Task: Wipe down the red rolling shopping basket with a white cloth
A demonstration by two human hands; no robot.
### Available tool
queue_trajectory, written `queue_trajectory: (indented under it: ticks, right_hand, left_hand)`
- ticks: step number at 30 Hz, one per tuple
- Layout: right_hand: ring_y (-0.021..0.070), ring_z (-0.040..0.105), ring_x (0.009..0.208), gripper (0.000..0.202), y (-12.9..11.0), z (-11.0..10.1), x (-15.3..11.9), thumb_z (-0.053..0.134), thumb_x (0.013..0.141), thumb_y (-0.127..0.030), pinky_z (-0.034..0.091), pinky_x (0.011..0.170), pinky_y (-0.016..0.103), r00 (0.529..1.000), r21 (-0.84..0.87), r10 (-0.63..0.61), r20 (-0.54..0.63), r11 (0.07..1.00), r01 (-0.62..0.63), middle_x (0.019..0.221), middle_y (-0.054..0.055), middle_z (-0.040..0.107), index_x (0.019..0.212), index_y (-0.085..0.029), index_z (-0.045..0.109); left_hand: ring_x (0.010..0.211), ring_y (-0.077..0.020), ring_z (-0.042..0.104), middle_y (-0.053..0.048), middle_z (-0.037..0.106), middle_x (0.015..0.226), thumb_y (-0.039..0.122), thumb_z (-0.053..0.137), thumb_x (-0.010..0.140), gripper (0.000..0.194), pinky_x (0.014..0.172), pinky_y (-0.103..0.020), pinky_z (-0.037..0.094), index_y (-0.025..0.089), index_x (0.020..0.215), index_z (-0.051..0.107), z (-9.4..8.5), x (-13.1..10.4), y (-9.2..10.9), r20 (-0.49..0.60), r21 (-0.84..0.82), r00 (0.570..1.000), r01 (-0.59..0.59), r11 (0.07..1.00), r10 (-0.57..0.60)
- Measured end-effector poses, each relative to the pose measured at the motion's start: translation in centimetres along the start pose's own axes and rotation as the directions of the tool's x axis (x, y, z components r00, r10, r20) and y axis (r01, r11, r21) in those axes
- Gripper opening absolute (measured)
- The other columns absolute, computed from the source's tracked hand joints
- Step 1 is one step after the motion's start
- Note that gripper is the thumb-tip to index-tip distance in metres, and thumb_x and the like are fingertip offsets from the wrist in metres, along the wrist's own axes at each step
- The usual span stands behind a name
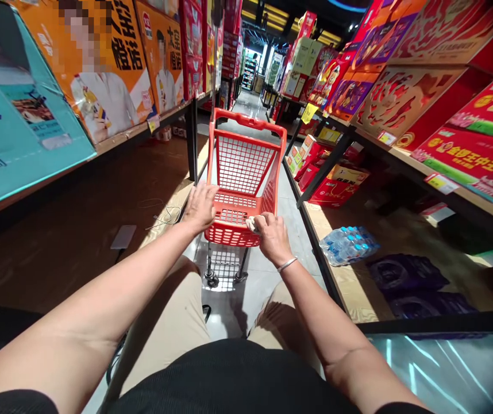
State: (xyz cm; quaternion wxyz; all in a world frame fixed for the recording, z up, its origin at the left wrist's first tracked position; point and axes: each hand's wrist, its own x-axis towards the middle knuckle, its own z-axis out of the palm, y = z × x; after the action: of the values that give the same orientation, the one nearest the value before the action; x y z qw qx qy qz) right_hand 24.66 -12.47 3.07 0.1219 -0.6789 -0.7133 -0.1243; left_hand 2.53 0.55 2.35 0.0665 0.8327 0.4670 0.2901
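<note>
A red plastic shopping cart (pixel 249 122) stands on the floor in front of my knees, with its grid basket and small wheels showing. My left hand (pixel 200 207) is closed around the cart's near left edge, fingers bent over the side. At the near right corner, my right hand (pixel 272 234) pinches a crumpled whitish cloth (pixel 251 223) against the basket's rim. Part of the cloth is hidden under the fingers. A silvery bracelet (pixel 287 264) circles my right wrist.
Shelves with boxed goods line both sides of a narrow aisle. An orange carton (pixel 100 86) and a turquoise carton (pixel 26 132) stand left. Right, a wrapped pack of water bottles (pixel 347 246) sits on the low shelf. A white power strip (pixel 123 237) lies left.
</note>
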Motion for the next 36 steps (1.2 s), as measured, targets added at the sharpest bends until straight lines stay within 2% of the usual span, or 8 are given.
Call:
queue_trajectory:
  ticks: [3,6,11,14,21,27,32,36]
  right_hand:
    - [0.0265,0.043,0.120,0.034,-0.2,4.1,-1.3,0.049,0.100,-0.017,0.041,0.097,0.040,0.972,0.064,-0.002,-0.233,0.998,0.017,0.140,0.007,0.054,0.127,-0.031,0.065]
    - [0.0255,0.040,0.127,0.029,-0.2,8.8,-2.5,0.055,0.099,-0.019,0.038,0.106,0.043,0.925,0.092,-0.056,-0.375,0.991,0.098,0.132,0.005,0.059,0.118,-0.034,0.071]
    - [0.0233,0.044,0.117,0.022,0.4,13.3,-4.3,0.062,0.098,-0.026,0.041,0.093,0.038,0.969,0.053,-0.180,-0.170,0.980,0.192,0.129,0.001,0.063,0.112,-0.039,0.073]
    - [0.0220,0.046,0.109,0.018,1.2,11.9,-4.7,0.062,0.098,-0.027,0.042,0.089,0.036,0.962,0.087,-0.266,-0.063,0.959,0.271,0.127,0.000,0.065,0.109,-0.037,0.073]
    - [0.0249,0.046,0.126,0.046,5.5,2.2,-1.0,0.055,0.091,-0.008,0.040,0.112,0.044,0.891,0.271,-0.050,-0.451,0.944,0.190,0.140,0.007,0.054,0.131,-0.029,0.066]
    - [0.0252,0.049,0.112,0.060,3.7,2.8,-0.5,0.054,0.075,0.002,0.048,0.100,0.039,0.974,0.371,0.042,-0.224,0.927,0.045,0.135,0.010,0.055,0.127,-0.025,0.069]
    - [0.0221,0.048,0.109,0.046,1.6,2.4,-1.2,0.055,0.086,-0.002,0.045,0.099,0.035,0.945,0.240,-0.249,-0.215,0.924,0.298,0.134,0.006,0.059,0.120,-0.028,0.072]
    - [0.0217,0.048,0.111,0.033,4.0,1.4,2.8,0.052,0.099,-0.017,0.044,0.099,0.034,0.962,0.118,-0.220,-0.161,0.964,0.240,0.137,0.002,0.060,0.120,-0.032,0.073]
  left_hand:
    - [0.120,-0.0303,0.061,-0.014,0.070,0.120,0.029,0.042,0.097,0.055,0.105,-0.048,0.047,0.017,0.150,0.048,1.0,-1.1,3.5,0.214,-0.028,0.973,-0.082,0.996,0.086]
    - [0.116,-0.0291,0.062,-0.011,0.071,0.123,0.027,0.042,0.096,0.048,0.105,-0.048,0.042,0.022,0.141,0.059,2.3,-1.4,5.4,0.269,-0.011,0.949,-0.166,0.986,0.163]
    - [0.121,-0.0271,0.057,-0.007,0.067,0.131,0.022,0.045,0.087,0.055,0.107,-0.045,0.036,0.027,0.139,0.062,2.9,-0.1,4.5,0.354,-0.005,0.907,-0.244,0.970,0.229]
    - [0.118,-0.0278,0.057,-0.008,0.067,0.127,0.022,0.046,0.085,0.058,0.106,-0.045,0.035,0.027,0.140,0.062,2.7,0.6,3.8,0.380,-0.006,0.891,-0.267,0.964,0.250]
    - [0.111,-0.0289,0.056,-0.005,0.067,0.118,0.032,0.055,0.083,0.057,0.101,-0.044,0.035,0.037,0.140,0.063,3.0,1.0,3.7,0.387,0.006,0.892,-0.256,0.967,0.234]
    - [0.115,-0.0316,0.056,-0.008,0.069,0.115,0.035,0.061,0.080,0.038,0.106,-0.050,0.033,0.024,0.116,0.070,2.3,0.7,5.3,0.367,0.049,0.913,-0.212,0.976,0.180]
    - [0.112,-0.0344,0.056,-0.015,0.067,0.109,0.033,0.061,0.080,0.030,0.107,-0.052,0.034,0.016,0.105,0.063,2.4,-1.1,6.3,0.294,0.097,0.923,-0.288,0.953,0.249]
    - [0.106,-0.0322,0.057,-0.012,0.068,0.109,0.034,0.061,0.078,0.031,0.098,-0.048,0.040,0.019,0.106,0.061,2.0,-1.8,4.7,0.296,0.007,0.905,-0.321,0.947,0.305]
